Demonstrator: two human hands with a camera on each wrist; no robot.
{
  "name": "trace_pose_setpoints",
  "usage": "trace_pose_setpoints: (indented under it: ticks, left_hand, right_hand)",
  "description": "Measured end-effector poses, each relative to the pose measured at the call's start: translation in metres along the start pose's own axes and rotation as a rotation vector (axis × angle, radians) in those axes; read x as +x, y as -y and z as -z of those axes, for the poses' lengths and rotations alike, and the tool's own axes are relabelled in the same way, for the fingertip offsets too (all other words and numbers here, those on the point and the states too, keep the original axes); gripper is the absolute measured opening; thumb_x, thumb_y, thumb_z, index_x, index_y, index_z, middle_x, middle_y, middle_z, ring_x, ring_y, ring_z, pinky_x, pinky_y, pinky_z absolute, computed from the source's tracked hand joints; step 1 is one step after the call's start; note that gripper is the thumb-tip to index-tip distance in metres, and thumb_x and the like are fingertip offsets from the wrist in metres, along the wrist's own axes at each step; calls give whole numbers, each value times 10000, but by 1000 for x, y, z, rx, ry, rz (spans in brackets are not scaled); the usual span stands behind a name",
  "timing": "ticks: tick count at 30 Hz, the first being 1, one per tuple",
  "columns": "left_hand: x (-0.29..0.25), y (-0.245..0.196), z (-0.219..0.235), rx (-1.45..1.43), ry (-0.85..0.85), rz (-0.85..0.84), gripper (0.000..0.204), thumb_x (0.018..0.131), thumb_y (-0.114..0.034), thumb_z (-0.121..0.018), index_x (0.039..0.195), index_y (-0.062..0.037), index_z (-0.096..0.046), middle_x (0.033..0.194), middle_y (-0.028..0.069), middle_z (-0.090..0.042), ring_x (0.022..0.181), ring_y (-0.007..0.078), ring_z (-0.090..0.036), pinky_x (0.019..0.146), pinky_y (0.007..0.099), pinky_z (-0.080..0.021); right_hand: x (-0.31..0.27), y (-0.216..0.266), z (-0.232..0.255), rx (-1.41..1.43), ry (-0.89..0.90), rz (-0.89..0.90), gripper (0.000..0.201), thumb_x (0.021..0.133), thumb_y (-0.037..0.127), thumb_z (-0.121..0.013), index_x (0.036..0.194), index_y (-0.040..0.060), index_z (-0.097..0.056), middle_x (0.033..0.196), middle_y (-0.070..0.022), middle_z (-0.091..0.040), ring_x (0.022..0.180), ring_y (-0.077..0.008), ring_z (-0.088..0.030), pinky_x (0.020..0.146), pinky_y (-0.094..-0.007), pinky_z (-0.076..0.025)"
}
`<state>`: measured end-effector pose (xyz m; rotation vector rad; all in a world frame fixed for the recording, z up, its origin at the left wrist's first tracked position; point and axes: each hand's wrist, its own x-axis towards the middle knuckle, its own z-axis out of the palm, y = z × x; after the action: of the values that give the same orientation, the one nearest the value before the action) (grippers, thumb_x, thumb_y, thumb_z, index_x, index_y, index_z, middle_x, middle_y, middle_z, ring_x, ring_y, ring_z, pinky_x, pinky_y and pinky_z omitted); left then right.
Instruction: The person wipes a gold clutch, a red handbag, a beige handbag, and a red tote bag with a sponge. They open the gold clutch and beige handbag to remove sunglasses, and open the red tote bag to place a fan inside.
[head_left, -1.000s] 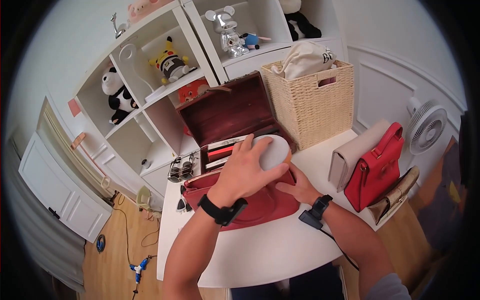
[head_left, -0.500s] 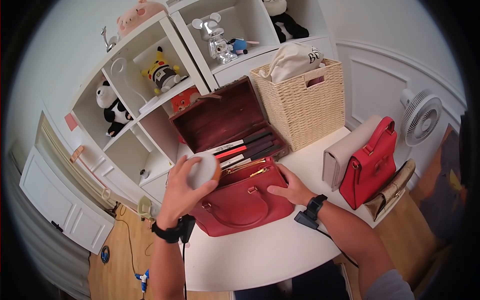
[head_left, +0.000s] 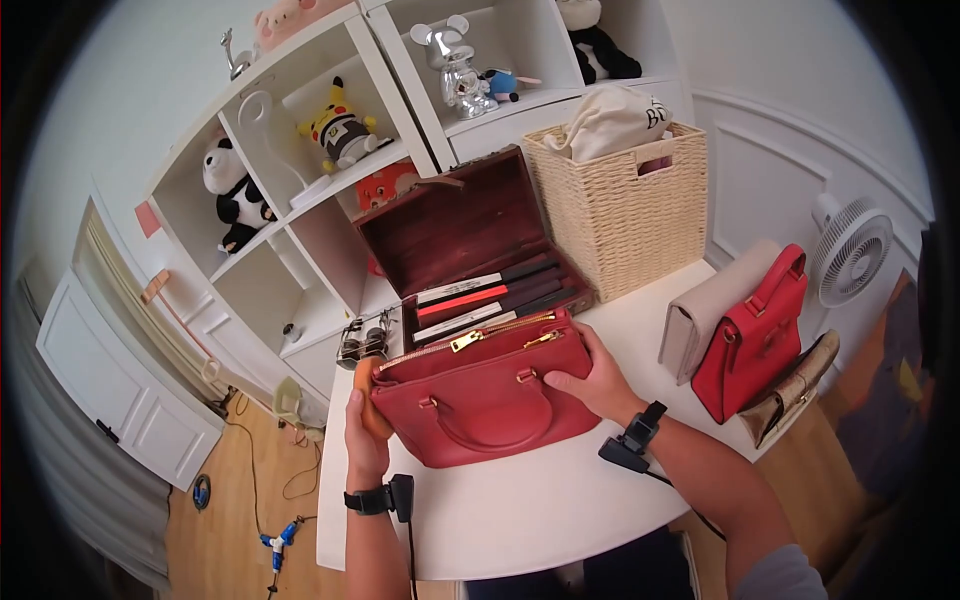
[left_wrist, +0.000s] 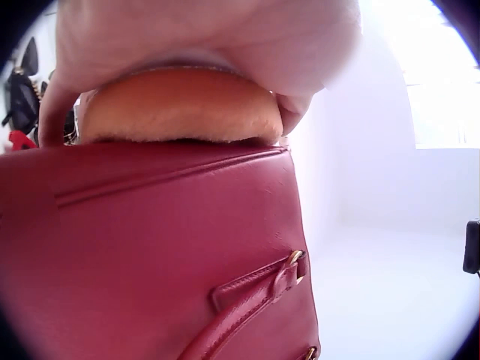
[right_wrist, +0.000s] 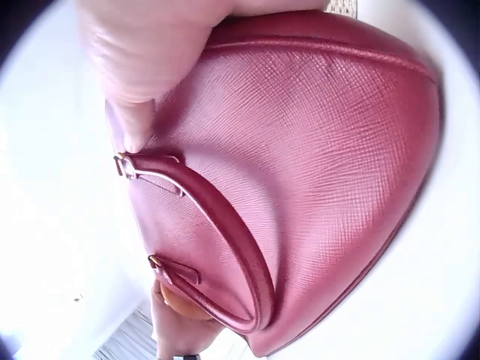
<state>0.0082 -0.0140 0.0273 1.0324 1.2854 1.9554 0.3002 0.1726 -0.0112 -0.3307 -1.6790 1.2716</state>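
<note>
A red leather handbag (head_left: 490, 400) with two gold zips along its top stands on the white table, its carry handle hanging down the front. My left hand (head_left: 366, 445) is at the bag's left end and holds a round orange polishing pad (left_wrist: 180, 109) with a pale back. In the left wrist view the pad's soft face lies right against the bag's end panel. My right hand (head_left: 600, 385) grips the bag's right end. Its thumb lies on the front by the handle's gold ring, and the other fingers are hidden behind the bag.
Behind the bag an open dark red wooden box (head_left: 450, 225) holds several long slim boxes. Sunglasses (head_left: 365, 338) stand left of it, a woven basket (head_left: 620, 215) right. Another red handbag (head_left: 750, 335), a beige bag (head_left: 700, 315) and a gold clutch (head_left: 795, 390) occupy the table's right side.
My left hand has carried the pad from above the bag's top, across to the left and down to its left end. The right hand keeps its grip on the right end.
</note>
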Motion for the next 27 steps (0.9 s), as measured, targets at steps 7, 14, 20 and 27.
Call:
trace_pose_setpoints:
  ticks: [7,14,20,27]
  left_hand:
    - [-13,27,38,-81,41,220,608,1024,-463,-438,1479,-59,-436,1439,93,-553,1336,234,-521,1128,390,-397]
    - [-16,20,38,-171,206,190,680,937,-486,-580,1456,-61,-466,1403,130,-575,1217,255,-602,1049,417,-476]
    - [-36,28,40,-269,210,359,872,860,-539,-673,1494,-7,-395,1304,150,-637,1094,260,-667,925,405,-564]
    - [-44,-10,-5,-336,632,421,1405,557,-321,-983,1608,-30,-97,1622,171,-262,1510,285,-276,1241,394,-177]
  right_hand:
    - [3,-5,7,57,-15,-113,691,827,263,-866,1351,-16,-511,1240,-110,-643,1155,-158,-591,1016,-321,-478]
    - [10,-12,41,233,111,-154,703,804,191,-880,1374,-18,-525,1260,-83,-657,1164,-138,-591,1029,-310,-472]
    - [10,-5,16,-147,-161,106,550,813,106,-839,1282,26,-563,1151,-60,-617,981,-157,-628,910,-299,-498]
    - [-25,40,-30,-521,-7,271,293,819,106,-724,1076,39,-600,984,-101,-558,844,-240,-610,727,-342,-521]
